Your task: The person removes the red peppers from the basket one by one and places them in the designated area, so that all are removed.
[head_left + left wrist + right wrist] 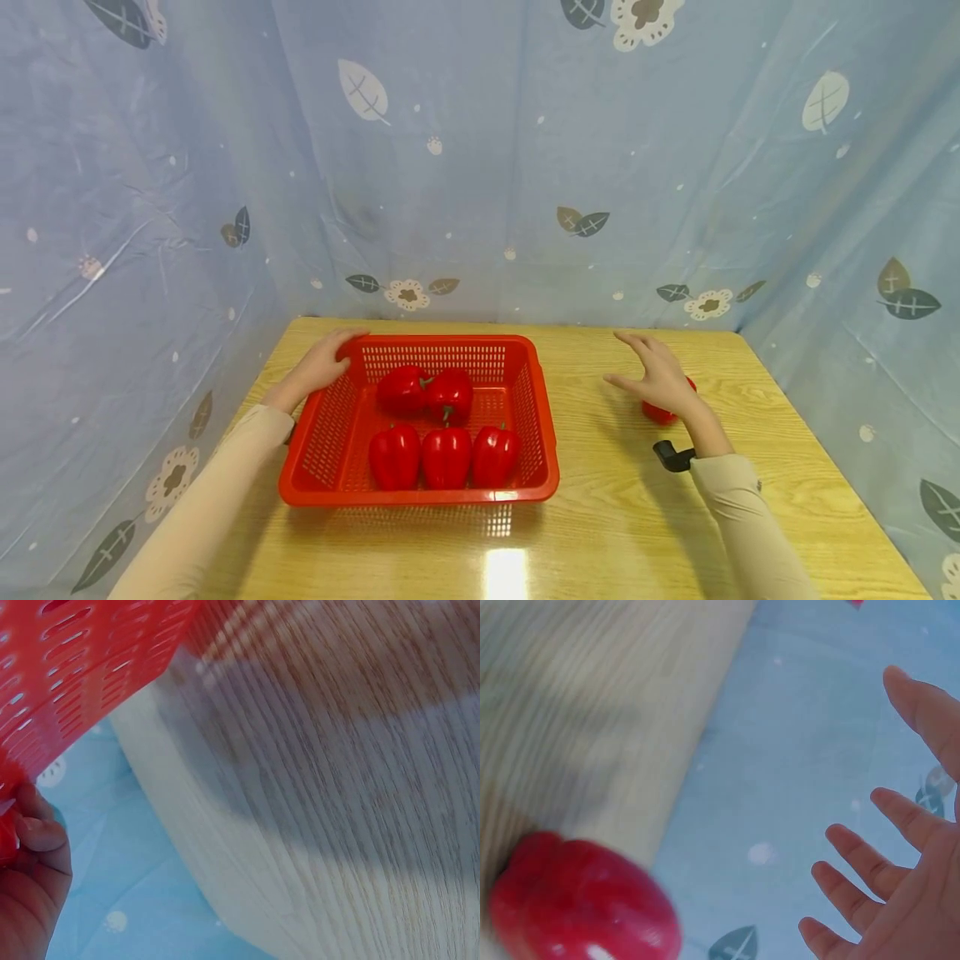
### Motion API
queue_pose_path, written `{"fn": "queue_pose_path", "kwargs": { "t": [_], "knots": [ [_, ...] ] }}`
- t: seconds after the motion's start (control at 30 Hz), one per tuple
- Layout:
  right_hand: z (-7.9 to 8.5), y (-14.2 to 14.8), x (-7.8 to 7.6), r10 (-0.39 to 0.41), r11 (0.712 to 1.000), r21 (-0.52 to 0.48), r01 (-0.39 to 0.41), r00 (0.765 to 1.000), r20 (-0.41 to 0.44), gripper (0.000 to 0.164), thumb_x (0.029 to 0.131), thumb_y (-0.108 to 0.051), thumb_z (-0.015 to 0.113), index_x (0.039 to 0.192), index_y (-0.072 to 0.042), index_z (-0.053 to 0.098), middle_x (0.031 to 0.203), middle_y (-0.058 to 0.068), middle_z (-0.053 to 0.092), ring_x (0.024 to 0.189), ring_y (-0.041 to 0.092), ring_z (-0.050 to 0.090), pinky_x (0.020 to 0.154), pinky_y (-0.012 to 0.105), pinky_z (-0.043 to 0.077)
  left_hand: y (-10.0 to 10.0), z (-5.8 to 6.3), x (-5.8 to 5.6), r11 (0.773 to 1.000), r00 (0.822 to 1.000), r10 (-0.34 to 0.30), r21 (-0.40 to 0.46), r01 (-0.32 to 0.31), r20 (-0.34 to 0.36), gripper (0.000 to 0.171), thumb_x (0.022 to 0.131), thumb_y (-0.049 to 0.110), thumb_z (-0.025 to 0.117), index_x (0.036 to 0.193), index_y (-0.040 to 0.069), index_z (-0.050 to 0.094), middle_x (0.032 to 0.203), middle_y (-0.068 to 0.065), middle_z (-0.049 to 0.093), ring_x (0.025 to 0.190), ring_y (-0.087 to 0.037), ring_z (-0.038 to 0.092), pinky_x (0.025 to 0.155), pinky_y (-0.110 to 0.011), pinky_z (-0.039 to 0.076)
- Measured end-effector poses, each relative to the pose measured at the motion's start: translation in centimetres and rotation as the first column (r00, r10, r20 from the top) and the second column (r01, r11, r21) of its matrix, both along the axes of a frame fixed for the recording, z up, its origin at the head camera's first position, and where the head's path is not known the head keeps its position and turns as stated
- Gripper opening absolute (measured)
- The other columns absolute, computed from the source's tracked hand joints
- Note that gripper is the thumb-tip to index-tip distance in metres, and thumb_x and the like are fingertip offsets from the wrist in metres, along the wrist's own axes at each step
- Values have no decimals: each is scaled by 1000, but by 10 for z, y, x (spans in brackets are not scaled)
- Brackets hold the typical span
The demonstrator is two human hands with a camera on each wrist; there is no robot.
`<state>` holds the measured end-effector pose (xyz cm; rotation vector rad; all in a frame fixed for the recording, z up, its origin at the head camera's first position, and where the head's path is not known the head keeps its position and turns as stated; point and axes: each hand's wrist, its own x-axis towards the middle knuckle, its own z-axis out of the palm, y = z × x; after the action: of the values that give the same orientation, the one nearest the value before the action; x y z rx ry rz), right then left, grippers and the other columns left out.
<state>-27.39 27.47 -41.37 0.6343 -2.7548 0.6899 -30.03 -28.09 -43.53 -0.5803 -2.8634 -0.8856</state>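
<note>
Basket (420,498), red and perforated, held five red peppers (447,458), its left rim gripped by the left hand (322,367). Right of the basket, a loose pepper (589,904) lay apart from the spread-fingered right hand (662,385), which partly hid it. Beneath the basket was a table (615,533); behind it, a patterned curtain (480,167).

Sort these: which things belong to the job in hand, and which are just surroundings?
Likely in the job: red basket, its rim held by the left hand; five red peppers inside; a sixth pepper outside it, near the right hand.

Likely surroundings: wooden table; patterned cloth.
</note>
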Motion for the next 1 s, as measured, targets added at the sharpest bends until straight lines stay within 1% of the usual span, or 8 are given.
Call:
{"fn": "queue_pose_path", "kwargs": {
  "t": [0.13,0.27,0.53,0.73,0.83,1.0],
  "knots": [
    [4,-11,-1,29,1000,-1,-29,999,-37,74,79,-34,72,140,-8,39,129,22,46,115,42,43,91,60,36,1,0,0,1000,1000,1,-6,-1,8,55,83,-8,49,137,2,42,138,-24,41,127,-44,35,103,-60,28],
    [9,-22,-1,51,999,9,-51,998,-49,74,79,-36,71,140,-9,40,129,20,47,116,40,44,92,58,37,1,-1,0,1000,1000,2,-10,-2,17,55,83,-8,49,137,3,41,139,-24,40,128,-44,33,103,-60,27],
    [10,-39,0,119,992,-29,-121,992,-45,72,80,-38,71,141,-13,40,132,16,46,120,37,43,95,57,37,1,-1,2,1000,1000,7,-12,-7,20,56,84,-8,48,138,4,41,140,-22,38,128,-44,33,104,-60,27],
    [14,-56,5,166,986,-30,-166,986,1,72,80,-42,69,141,-17,39,134,14,44,122,34,41,96,57,37,2,-1,3,1000,1000,15,-13,-15,24,56,84,-7,48,138,4,41,140,-23,38,127,-44,34,102,-60,29],
    [16,-64,8,186,982,-25,-186,982,6,71,80,-40,69,140,-15,40,135,14,44,122,35,41,96,56,37,2,-1,3,1000,1000,14,-9,-14,20,56,84,-7,48,138,4,41,139,-24,39,127,-44,34,102,-60,29],
    [17,-77,12,229,973,-15,-230,973,-17,69,79,-35,72,138,-13,43,133,13,46,121,34,43,97,54,38,1,0,2,1000,1000,9,-10,-9,9,56,84,-8,48,138,3,41,138,-25,39,127,-44,34,103,-60,28]
  ]
}}
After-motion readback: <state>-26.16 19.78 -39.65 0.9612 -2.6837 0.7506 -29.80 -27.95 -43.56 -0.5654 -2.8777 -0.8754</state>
